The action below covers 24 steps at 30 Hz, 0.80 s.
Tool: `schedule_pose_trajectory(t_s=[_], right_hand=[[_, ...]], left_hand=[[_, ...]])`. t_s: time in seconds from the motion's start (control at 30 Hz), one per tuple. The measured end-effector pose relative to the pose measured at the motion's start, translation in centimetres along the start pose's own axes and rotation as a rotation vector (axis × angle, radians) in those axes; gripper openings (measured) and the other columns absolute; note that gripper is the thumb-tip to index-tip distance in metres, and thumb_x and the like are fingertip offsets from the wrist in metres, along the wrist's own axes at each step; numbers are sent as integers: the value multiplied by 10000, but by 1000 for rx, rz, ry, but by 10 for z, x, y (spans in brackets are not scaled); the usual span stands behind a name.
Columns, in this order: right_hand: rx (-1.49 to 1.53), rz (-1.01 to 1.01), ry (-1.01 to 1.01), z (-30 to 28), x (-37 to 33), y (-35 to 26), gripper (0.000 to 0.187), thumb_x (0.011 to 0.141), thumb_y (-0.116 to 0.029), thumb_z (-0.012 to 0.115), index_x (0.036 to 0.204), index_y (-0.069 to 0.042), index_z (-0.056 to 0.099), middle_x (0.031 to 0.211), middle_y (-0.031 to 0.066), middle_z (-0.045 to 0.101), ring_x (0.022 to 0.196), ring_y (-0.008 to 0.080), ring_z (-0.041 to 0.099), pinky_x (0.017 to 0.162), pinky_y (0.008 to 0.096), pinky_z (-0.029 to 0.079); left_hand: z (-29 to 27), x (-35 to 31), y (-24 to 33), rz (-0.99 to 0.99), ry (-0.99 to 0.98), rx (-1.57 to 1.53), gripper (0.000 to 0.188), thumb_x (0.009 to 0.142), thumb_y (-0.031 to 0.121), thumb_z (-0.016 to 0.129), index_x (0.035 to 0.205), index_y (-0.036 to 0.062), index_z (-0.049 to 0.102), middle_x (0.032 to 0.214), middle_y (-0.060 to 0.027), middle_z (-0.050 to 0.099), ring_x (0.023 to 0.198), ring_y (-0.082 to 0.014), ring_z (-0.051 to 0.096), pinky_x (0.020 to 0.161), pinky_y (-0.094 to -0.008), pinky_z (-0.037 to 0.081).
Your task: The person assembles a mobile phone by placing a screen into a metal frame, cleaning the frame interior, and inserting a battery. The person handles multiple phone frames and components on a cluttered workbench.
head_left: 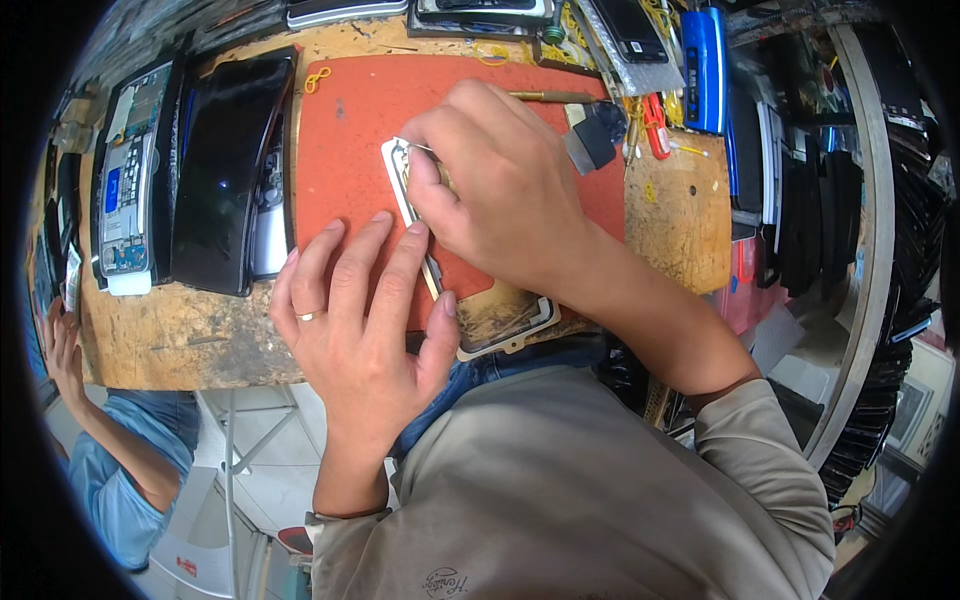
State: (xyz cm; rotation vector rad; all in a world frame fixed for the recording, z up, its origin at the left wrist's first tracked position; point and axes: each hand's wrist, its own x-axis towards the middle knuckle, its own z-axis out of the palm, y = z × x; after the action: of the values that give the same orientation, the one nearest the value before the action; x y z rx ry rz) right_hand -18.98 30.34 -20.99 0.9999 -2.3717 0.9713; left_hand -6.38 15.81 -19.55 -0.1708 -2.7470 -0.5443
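Observation:
A thin white and gold rectangular device frame (512,342), with an open middle, lies tilted on the red mat (345,140) and reaches past its near edge. My left hand (360,310) rests palm down with fingers stretched and spread; its index fingertip and thumb touch the frame's left side. Over the frame's far end, my right hand (490,175) is closed, fingers curled and thumb pressed in. A thin shiny sliver shows by its fingertips, but what they pinch is mostly hidden. My right wrist and forearm cross above the frame's right side.
Left of the mat on the wooden bench (210,345) lie an opened device (130,190) and a black panel (225,180). A brown-handled tool (555,97), red-handled tool (656,127) and blue case (703,72) are at the far right. Another person's hand (65,350) shows at left.

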Motion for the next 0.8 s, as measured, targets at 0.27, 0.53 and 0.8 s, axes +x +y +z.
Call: schedule_pose_trajectory(t_s=[0.27, 0.53, 0.8], right_hand=[[1, -42, -8, 3, 1, 1, 175, 771, -43, 746, 909, -44, 639, 859, 107, 577, 793, 322, 607, 683, 435, 499], [-15, -113, -46, 4, 0, 3, 211, 707, -131, 730, 823, -61, 568, 851, 107, 533, 820, 314, 564, 719, 429, 454], [-47, -125, -148, -7, 3, 1, 229, 745, -66, 734, 952, -51, 637, 910, 105, 555, 853, 314, 580, 741, 426, 447]], left_hand=[[2, -1, -1, -2, 6, 1, 443, 823, 287, 744, 1241, 143, 749, 1292, -64, 676, 1255, -324, 568, 1115, -508, 352], [1, 1, 1, -11, 6, 4, 433, 828, 285, 740, 1237, 146, 748, 1287, -64, 677, 1265, -331, 564, 1122, -511, 347], [0, 1, 0, -14, 14, -14, 435, 822, 277, 746, 1239, 153, 748, 1271, -63, 677, 1262, -337, 573, 1125, -516, 342]])
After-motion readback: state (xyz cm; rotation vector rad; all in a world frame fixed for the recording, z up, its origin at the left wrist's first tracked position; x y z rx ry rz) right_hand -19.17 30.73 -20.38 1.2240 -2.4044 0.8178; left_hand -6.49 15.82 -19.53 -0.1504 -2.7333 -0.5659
